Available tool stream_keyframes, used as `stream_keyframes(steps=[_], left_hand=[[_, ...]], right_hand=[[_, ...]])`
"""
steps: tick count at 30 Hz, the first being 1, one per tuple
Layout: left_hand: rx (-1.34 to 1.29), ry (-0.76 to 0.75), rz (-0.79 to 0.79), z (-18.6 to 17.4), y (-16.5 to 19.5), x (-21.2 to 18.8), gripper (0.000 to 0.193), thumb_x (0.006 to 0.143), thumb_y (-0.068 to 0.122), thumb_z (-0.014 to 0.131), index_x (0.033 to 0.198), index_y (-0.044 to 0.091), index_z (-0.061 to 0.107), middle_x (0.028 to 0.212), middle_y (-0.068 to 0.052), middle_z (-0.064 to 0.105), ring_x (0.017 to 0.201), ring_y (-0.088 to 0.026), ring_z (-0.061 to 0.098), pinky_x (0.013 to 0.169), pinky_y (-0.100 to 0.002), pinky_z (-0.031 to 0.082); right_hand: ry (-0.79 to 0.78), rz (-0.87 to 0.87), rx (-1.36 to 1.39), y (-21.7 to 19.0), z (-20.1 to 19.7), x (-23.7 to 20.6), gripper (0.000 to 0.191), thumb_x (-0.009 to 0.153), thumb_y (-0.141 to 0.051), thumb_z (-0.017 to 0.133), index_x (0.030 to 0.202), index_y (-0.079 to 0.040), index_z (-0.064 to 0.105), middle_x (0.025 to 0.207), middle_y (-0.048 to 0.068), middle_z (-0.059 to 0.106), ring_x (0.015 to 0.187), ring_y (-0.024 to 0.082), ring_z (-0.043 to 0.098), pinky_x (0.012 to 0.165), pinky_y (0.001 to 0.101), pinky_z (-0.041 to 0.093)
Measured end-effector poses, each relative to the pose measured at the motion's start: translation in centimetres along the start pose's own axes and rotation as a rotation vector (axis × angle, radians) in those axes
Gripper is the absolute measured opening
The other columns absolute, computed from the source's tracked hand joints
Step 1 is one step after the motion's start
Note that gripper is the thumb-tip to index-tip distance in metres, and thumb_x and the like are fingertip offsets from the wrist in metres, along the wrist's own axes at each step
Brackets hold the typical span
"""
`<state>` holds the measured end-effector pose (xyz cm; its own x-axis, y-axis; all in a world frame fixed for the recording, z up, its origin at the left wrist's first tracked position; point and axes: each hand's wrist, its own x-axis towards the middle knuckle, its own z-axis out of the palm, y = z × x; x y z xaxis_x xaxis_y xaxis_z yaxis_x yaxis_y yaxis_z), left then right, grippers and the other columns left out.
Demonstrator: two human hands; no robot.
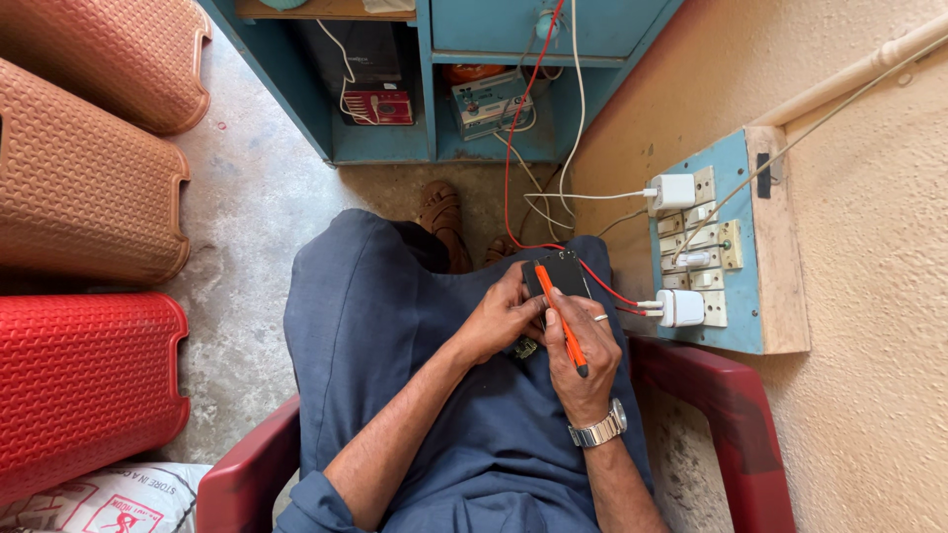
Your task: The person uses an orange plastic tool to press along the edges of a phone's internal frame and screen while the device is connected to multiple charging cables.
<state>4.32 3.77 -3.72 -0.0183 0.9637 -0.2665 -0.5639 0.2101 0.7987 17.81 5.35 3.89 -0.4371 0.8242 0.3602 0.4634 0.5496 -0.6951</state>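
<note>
Head view: left hand (502, 318) grips one small black rectangular device (560, 273); right hand (583, 357) pinches one orange plastic screwdriver (560, 318). Two white chargers (675, 250) occupy a blue wall switchboard (748, 326); one white printed sack (109, 498) lies bottom left.

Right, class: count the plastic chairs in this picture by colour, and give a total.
Brown stacked chairs: 2
Bright red stacked chair: 1
Dark red chair, the one sat in: 1
Total: 4

Small black flat device (561, 273): held over the lap, face up, tilted slightly, its near edge covered by fingers. Orange screwdriver (560, 318), black-tipped handle end: slanted, its orange end resting on the device's surface.
</note>
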Motion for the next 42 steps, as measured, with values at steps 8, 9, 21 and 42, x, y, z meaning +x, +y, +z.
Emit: stream_keyframes(steps=[8,9,21,42], left_hand=[[0.027,0.007,0.029,-0.16,-0.06,-0.01,0.039,0.102,0.007,0.055,0.139,0.0,0.044,0.106,-0.007,0.066,0.092,-0.016,0.072,0.076,-0.036,0.067],[0.027,0.008,0.028,-0.18,-0.06,-0.03,0.039,0.102,0.007,0.055,0.139,0.0,0.044,0.105,-0.007,0.065,0.091,-0.016,0.072,0.076,-0.035,0.067],[0.018,0.005,-0.021,0.01,0.52,0.03,0.033,0.102,0.008,0.055,0.132,0.002,0.044,0.094,-0.009,0.065,0.081,-0.016,0.07,0.069,-0.036,0.067],[0.093,0.008,-0.037,-0.17,0.45,0.18,0.044,0.1,0.007,0.058,0.142,0.003,0.044,0.09,-0.01,0.063,0.079,-0.016,0.068,0.066,-0.034,0.064]], right_hand=[[-0.044,-0.078,-0.017,-0.02,-0.06,0.2,0.026,0.096,-0.007,0.067,0.121,-0.002,0.072,0.102,0.013,0.076,0.101,0.028,0.069,0.083,0.0373,0.056],[-0.042,-0.079,-0.016,0.0,-0.01,0.14,0.025,0.097,-0.008,0.067,0.121,-0.002,0.072,0.102,0.012,0.076,0.1,0.028,0.07,0.083,0.0372,0.056],[-0.009,0.005,-0.004,0.29,0.2,-0.02,0.027,0.097,-0.009,0.068,0.123,-0.003,0.072,0.103,0.014,0.074,0.096,0.026,0.07,0.079,0.0363,0.056],[0.034,0.073,0.028,0.36,0.25,-0.2,0.026,0.097,-0.009,0.068,0.122,-0.002,0.072,0.107,0.015,0.072,0.094,0.026,0.071,0.08,0.0361,0.057]])
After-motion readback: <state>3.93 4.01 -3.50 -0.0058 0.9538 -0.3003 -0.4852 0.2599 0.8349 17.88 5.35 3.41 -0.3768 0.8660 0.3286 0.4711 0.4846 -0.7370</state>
